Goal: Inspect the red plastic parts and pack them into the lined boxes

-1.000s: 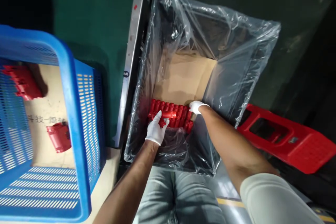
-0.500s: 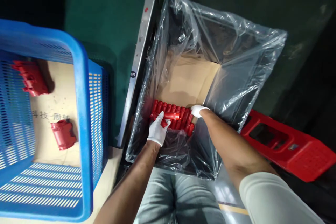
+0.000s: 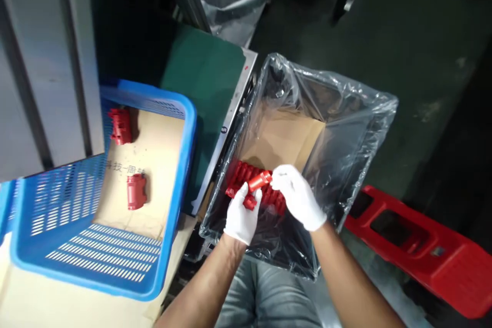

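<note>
Both gloved hands work over the plastic-lined box (image 3: 357, 113), which serves as the landmark here. The left hand (image 3: 241, 218) is closed around a red tube-shaped fitting (image 3: 258, 182), held just above the box's near end, and the right hand (image 3: 298, 196) has its fingers curled at the fitting's other end, touching it. Below them, inside the box on its cardboard floor (image 3: 284, 136), a single row of red fittings (image 3: 246, 174) lies side by side along the near wall; most of the floor beyond is bare, so the packing looks barely begun. Left of the box stands a blue basket (image 3: 180, 164) with two red parts (image 3: 135, 190) left on its cardboard sheet, which bears printed characters too faint to read. Right of the box lies a red plastic stool (image 3: 415, 246).
</note>
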The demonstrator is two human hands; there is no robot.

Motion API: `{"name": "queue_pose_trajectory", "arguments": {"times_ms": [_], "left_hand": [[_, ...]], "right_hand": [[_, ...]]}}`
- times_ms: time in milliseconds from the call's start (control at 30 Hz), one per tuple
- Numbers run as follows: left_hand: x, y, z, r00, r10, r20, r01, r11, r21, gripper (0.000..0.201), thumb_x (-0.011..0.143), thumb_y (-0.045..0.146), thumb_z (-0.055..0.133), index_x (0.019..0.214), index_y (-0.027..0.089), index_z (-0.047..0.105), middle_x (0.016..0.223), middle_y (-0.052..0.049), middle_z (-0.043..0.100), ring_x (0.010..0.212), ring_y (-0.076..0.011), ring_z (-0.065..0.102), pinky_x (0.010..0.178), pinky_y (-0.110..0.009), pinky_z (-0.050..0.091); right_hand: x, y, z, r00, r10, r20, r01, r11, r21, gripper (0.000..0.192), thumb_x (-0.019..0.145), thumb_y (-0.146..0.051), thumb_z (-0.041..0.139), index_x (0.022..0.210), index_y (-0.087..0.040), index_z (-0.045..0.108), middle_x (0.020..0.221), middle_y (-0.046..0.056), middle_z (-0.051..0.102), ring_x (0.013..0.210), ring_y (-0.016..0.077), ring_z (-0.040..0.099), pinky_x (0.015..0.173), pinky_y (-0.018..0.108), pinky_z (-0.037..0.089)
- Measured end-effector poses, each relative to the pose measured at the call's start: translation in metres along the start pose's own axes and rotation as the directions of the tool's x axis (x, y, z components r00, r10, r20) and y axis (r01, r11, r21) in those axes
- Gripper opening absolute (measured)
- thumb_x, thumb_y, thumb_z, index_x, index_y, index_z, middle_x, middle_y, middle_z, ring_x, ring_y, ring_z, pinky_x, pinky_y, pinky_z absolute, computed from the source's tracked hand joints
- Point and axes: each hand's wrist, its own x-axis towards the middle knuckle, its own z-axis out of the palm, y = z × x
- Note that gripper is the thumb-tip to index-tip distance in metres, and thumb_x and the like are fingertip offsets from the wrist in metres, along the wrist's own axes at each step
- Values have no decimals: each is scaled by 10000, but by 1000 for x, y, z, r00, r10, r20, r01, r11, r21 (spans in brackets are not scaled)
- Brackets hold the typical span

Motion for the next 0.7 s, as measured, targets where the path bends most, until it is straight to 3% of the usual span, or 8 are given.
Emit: {"name": "queue_pose_trajectory", "arguments": {"times_ms": [67,133,267,400,533,700], "left_hand": [[-19,0,3,1000,28,8,-27,997,-73,128,713,213,775,798,178,686,849,-38,729,967,-222,679,833,-284,581],[-35,-3,5,999,54,10,-52,987,-150,162,718,228,771,852,193,687,927,-29,731,1029,-222,668,876,-296,568],[-50,-7,5,991,134,14,-130,979,-158,290,647,244,834,886,191,679,949,-21,729,1009,-209,678,877,-306,555],[-41,-10,-2,967,250,40,-252,967,28,391,676,288,820,1022,170,682,956,-49,747,866,-182,701,797,-285,545],[-31,-9,-9,928,372,29,-372,912,175,381,633,215,833,991,164,715,972,-47,755,891,-195,693,877,-302,514],[-26,-5,-11,900,434,39,-428,865,262,337,614,175,828,939,174,735,974,-44,754,912,-197,683,924,-301,492]], "right_hand": [[-18,-17,6,995,-38,-94,60,968,245,186,919,-397,504,969,-224,553,835,6,661,759,157,644,728,276,510],[-24,-26,8,986,-52,-156,100,943,317,141,905,-359,530,925,-227,573,818,8,646,754,165,623,745,291,494],[-17,-31,0,985,-134,-105,155,961,228,157,936,-333,472,930,-221,582,867,13,641,760,162,610,770,293,480],[-10,-25,-6,984,-166,-58,174,968,183,164,940,-316,452,967,-224,585,916,17,650,794,169,620,795,303,476],[-7,-19,-5,984,-171,-44,175,975,136,156,933,-294,458,1003,-230,582,1015,36,648,885,184,610,839,316,467],[-6,-22,-5,976,-215,-18,216,976,10,121,907,-265,468,938,-213,573,945,36,597,842,169,586,795,287,475]]}}
